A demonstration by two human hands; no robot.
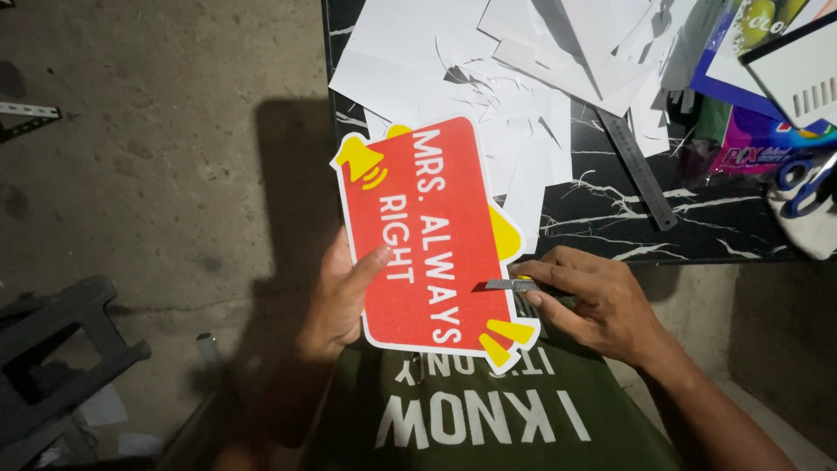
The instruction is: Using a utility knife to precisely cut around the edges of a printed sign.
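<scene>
My left hand [342, 296] grips the left edge of a red sign board [427, 249] with white lettering, yellow shapes at its corners and a white border, thumb pressed on its face. My right hand [593, 301] holds a small metal cutter blade [510, 284] against the board's right edge. The board hangs in the air over my lap, just in front of the table edge.
A black marble-patterned table [610, 218] carries a pile of white paper offcuts [523, 61], a steel ruler [641, 170], coloured packets [767, 139] and blue-handled scissors [806, 179]. A dark plastic stool [61, 349] stands on the concrete floor at lower left.
</scene>
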